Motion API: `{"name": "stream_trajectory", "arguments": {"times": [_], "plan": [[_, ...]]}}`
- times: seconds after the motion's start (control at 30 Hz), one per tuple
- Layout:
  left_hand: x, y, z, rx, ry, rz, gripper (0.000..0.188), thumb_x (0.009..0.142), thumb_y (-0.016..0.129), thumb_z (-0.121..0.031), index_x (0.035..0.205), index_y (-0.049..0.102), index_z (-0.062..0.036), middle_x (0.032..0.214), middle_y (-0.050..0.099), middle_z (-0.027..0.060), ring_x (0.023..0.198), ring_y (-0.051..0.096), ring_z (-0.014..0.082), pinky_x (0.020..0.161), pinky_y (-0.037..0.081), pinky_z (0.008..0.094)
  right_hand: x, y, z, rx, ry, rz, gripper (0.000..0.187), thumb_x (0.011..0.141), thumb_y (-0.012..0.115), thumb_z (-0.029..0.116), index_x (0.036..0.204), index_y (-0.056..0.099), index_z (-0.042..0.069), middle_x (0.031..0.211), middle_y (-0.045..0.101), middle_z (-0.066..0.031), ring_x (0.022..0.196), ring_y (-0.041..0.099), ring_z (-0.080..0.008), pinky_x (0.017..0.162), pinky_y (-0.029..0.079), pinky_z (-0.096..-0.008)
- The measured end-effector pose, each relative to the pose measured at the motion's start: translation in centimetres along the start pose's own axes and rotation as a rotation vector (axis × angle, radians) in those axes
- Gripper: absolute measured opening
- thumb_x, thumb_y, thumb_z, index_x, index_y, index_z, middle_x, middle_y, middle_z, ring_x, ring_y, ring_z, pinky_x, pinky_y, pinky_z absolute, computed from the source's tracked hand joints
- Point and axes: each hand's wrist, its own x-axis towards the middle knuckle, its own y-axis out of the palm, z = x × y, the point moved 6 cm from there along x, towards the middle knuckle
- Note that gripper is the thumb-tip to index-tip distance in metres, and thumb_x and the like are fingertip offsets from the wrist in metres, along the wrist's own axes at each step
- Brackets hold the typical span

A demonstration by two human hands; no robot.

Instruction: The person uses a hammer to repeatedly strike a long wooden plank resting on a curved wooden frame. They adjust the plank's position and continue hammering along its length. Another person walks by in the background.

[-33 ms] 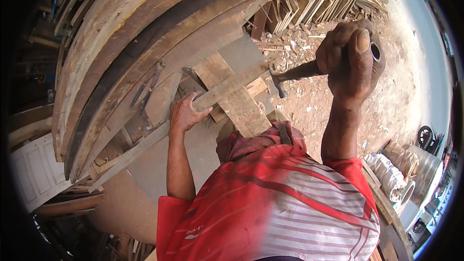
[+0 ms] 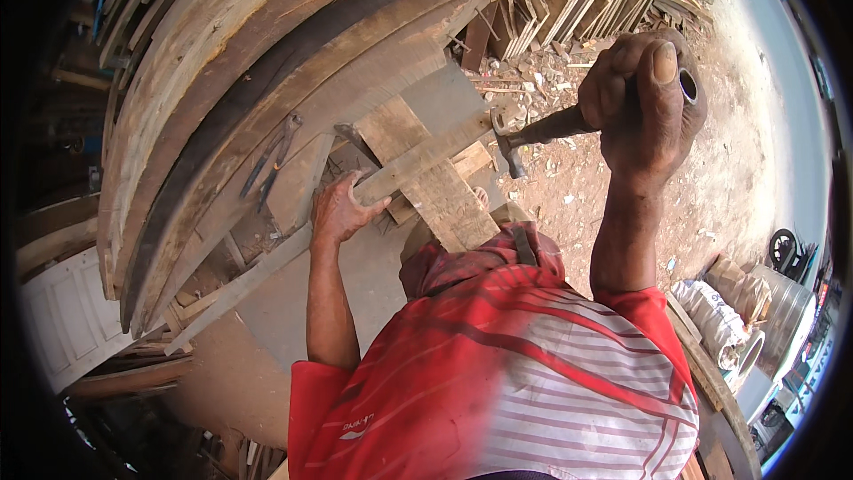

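My right hand (image 2: 647, 93) is closed round the dark handle of a claw hammer (image 2: 553, 127). The hammer's head is close by the right end of a long wooden strip (image 2: 418, 163); I cannot tell whether they touch. My left hand (image 2: 336, 209) grips that strip, thumb on its near side and fingers partly hidden. The strip lies slantwise across a shorter, wider board (image 2: 455, 213), making a cross. A small wood piece (image 2: 471, 160) shows beneath them. Left of the cross, pincers (image 2: 274, 158) with dark handles lie on the wood.
Big curved-looking planks (image 2: 222, 116) fill the left side. Stacked boards (image 2: 569, 9) stand at the far back, with wood scraps on the dirt ground (image 2: 569, 204). A white panelled door (image 2: 75, 311) lies at the left; white sacks (image 2: 715, 320) sit at the right.
My right hand and the hammer have shifted very slightly; my left hand holds its place on the strip.
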Motion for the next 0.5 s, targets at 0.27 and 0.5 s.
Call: {"name": "stream_trajectory", "arguments": {"times": [0.27, 0.5], "plan": [[-0.2, -0.7, -1.0, 0.016, -0.049, 0.024, 0.073, 0.071, 0.086, -0.053, 0.126, 0.069, -0.0078, 0.118, 0.073, 0.0186, 0.106, 0.070, 0.0362, 0.091, 0.055, 0.0448, 4.3, 0.0, -1.8, -0.105, 0.026, -0.169, 0.041, 0.101, 0.067, 0.039, 0.086, 0.060, 0.002, 0.062, 0.050, -0.0031, 0.051, 0.049, -0.0128, 0.046, 0.040, -0.0273], [-0.5, -0.4, -0.2, -0.006, 0.008, -0.059, 0.071, 0.069, 0.089, -0.050, 0.124, 0.070, -0.0089, 0.116, 0.074, 0.0159, 0.105, 0.071, 0.0344, 0.090, 0.056, 0.0444, 6.2, 3.7, -1.9, -0.166, 0.067, -0.279, 0.031, 0.096, 0.076, 0.037, 0.089, 0.064, 0.009, 0.061, 0.053, 0.0028, 0.049, 0.047, -0.0077, 0.046, 0.038, -0.0241]]}}
